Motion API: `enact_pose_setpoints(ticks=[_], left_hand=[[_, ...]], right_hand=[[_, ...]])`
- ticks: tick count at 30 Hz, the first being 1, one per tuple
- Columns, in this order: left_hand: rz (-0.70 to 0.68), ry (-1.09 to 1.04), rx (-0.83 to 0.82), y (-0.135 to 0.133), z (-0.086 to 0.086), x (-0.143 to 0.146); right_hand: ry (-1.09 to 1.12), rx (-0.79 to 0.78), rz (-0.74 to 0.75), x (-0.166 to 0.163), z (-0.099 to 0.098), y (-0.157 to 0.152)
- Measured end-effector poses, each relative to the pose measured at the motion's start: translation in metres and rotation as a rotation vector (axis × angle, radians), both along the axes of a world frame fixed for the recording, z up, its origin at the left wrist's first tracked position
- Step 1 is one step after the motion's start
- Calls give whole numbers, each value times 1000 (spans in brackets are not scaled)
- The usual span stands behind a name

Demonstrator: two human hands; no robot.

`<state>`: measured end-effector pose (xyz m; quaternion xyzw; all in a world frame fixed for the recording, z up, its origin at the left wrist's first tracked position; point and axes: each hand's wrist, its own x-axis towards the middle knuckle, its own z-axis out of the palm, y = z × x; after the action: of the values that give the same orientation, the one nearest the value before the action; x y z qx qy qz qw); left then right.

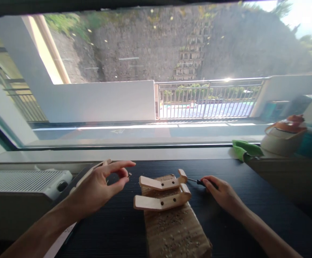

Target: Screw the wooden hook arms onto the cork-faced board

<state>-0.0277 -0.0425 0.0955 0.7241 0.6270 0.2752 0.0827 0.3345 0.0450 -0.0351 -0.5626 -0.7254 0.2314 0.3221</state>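
My left hand (102,182) pinches a small screw (130,175) between thumb and fingertip, index finger stretched out above it. My right hand (222,193) is closed round the black handle of a screwdriver (196,181), whose thin shaft points left at the far hook. Two pale wooden hooks, a far one (156,183) and a near one (150,203), lie side by side across a brown block (169,229). Each hook has two dark holes in its middle. Many small pits mark the block's top. The left hand is to the left of the hooks, apart from them.
The block rests on a black table (113,229). Behind my left hand is a partly hidden pale wooden piece (87,173). A white radiator (27,182) stands at the left. On the window sill are a green cloth (245,150) and a beige jug-like container (282,139).
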Motion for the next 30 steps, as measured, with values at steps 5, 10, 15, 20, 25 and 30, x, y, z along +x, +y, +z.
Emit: enact_pose_setpoints(ticks=[5, 10, 15, 20, 25, 30], left_hand=[[-281, -204, -128, 0, 0, 63], [-315, -76, -30, 7, -33, 76], [-323, 90, 35, 7, -48, 70], [-455, 217, 179, 6, -52, 65], [-486, 291, 317, 7, -53, 63], [-449, 106, 552, -1, -53, 58]], right_hand=[[8, -3, 10, -4, 5, -3], [-1, 5, 3, -6, 11, -8], [-12, -9, 11, -7, 14, -9], [-13, -31, 6, -7, 13, -8], [-78, -65, 59, -4, 18, -12], [-135, -119, 48, 7, 29, -12]])
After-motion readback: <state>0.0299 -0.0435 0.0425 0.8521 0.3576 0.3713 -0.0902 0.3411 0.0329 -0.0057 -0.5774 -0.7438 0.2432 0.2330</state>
